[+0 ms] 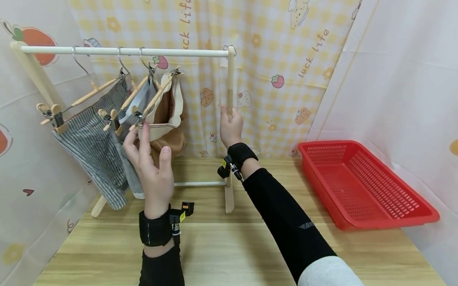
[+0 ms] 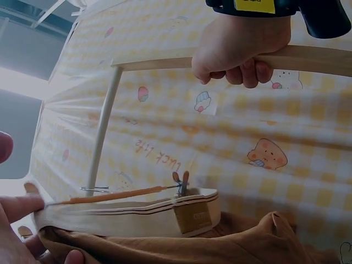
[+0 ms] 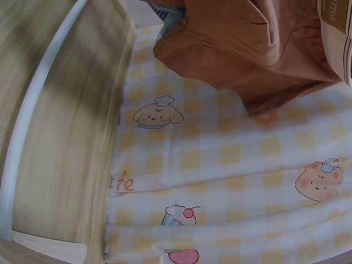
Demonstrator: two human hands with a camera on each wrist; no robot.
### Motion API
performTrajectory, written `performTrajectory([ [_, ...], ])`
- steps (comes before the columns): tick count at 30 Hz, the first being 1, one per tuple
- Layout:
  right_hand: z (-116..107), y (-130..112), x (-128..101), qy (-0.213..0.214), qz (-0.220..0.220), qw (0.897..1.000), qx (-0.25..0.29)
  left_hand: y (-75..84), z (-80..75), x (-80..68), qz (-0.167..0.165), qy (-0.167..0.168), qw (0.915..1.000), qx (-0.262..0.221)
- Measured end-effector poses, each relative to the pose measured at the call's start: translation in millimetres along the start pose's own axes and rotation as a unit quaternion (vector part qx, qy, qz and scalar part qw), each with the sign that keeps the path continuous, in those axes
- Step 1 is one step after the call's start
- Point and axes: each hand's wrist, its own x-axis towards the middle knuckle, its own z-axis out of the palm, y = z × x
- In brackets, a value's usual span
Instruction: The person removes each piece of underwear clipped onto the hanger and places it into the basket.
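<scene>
Brown garment (image 1: 168, 119) with a cream waistband is hanging from a wooden clip hanger (image 1: 152, 101) on the small clothes rack (image 1: 125, 51), beside a grey and a striped garment (image 1: 91, 139). The left hand (image 1: 152, 167) is touching the hanger's near clip, fingers (image 1: 144, 137) loosely extended, gripping nothing. The right hand (image 1: 230, 129) is wrapping its fingers around the rack's upright post (image 1: 230, 79). A red basket (image 1: 365, 184) is sitting on the worktop (image 1: 232, 246).
</scene>
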Motion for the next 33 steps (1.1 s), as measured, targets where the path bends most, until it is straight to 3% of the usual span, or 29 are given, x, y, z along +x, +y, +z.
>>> performTrajectory([
  [6, -1, 2, 0, -0.004, -0.020, 1.000, 0.006, 0.4, 1.5, -1.1, -0.017, 0.007, 0.9998, 0.000],
  [12, -3, 1, -2, 0.009, -0.020, 1.000, 0.002, 3.0, -1.1, -3.3, -0.045, 0.005, 0.9984, -0.034],
  [19, 2, -1, -4, 0.009, -0.040, 0.999, 0.010, -4.5, -4.4, 7.9, -0.087, 0.075, 0.9883, -0.100],
  [22, 1, -2, -6, 0.005, -0.038, 0.999, 0.011, -4.6, -4.8, 18.2, -0.105, 0.073, 0.9900, -0.059],
  [26, 1, -3, -5, 0.005, -0.033, 0.999, 0.007, -0.1, -2.6, 33.6, -0.124, 0.058, 0.9897, 0.043],
  [33, 2, -3, -4, 0.010, -0.035, 0.999, 0.002, 4.6, 7.9, 57.4, -0.113, 0.034, 0.9812, 0.153],
])
